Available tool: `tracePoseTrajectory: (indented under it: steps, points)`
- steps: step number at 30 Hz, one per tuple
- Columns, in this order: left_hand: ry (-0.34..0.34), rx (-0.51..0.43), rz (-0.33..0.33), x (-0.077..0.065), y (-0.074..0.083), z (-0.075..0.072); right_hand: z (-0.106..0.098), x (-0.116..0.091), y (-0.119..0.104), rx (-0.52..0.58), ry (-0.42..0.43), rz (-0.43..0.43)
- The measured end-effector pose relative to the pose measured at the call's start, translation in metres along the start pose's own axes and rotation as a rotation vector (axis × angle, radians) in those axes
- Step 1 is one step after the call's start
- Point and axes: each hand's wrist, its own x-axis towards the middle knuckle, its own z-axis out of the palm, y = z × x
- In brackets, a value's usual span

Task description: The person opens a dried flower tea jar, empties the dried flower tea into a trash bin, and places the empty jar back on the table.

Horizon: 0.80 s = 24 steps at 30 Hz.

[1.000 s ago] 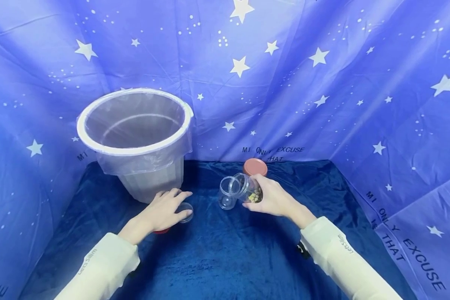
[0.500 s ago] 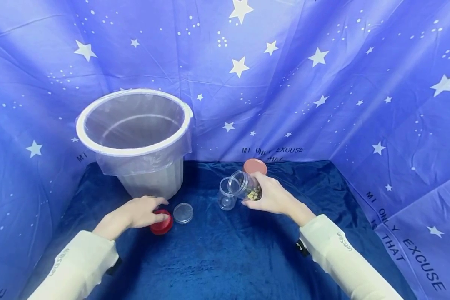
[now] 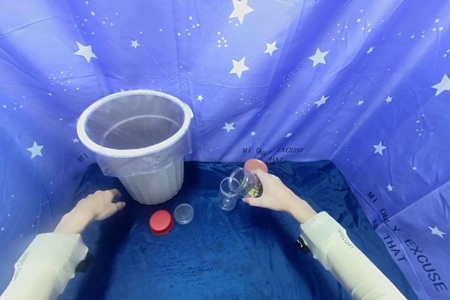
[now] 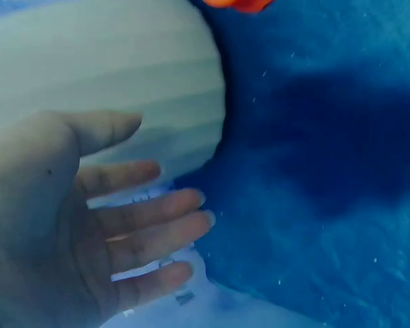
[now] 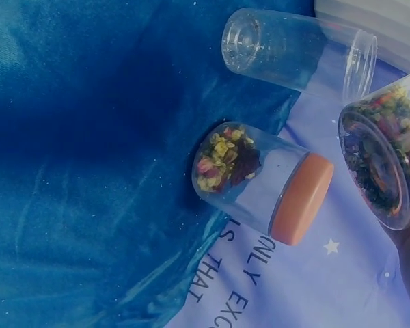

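My right hand grips a clear jar with dried flowers and buds lying in its lower part. This jar leans left, its open mouth right at the rim of a second clear jar, which stands upright on the cloth with nothing in it. Behind them is a jar with an orange lid; the right wrist view shows dried flowers at its bottom. Over the cloth at the left, my left hand holds nothing. Its fingers are spread and loosely bent, beside the ribbed bin.
A large white bin with a clear liner stands at the back left. In front of it lie a red lid and a clear disc-shaped lid side by side. Blue starry curtains enclose the dark blue cloth.
My left hand has moved left, away from the red lid and the clear lid, and both now show fully. The jar in my right hand has risen slightly at its mouth.
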Motion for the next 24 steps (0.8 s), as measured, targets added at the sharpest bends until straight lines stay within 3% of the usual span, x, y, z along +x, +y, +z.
tracePoseTrajectory:
  steps: [10, 19, 24]
  points:
    - [0.167, -0.128, -0.164, -0.006, -0.019, -0.031, -0.005, 0.002, -0.004, -0.010, -0.004, 0.032]
    - [0.394, -0.256, -0.223, -0.011, -0.020, -0.059, -0.001, 0.004, -0.002, -0.016, 0.001, 0.023]
    - [0.454, -0.361, -0.226, -0.015, -0.018, -0.078, -0.001, 0.003, -0.001, -0.023, -0.006, 0.027]
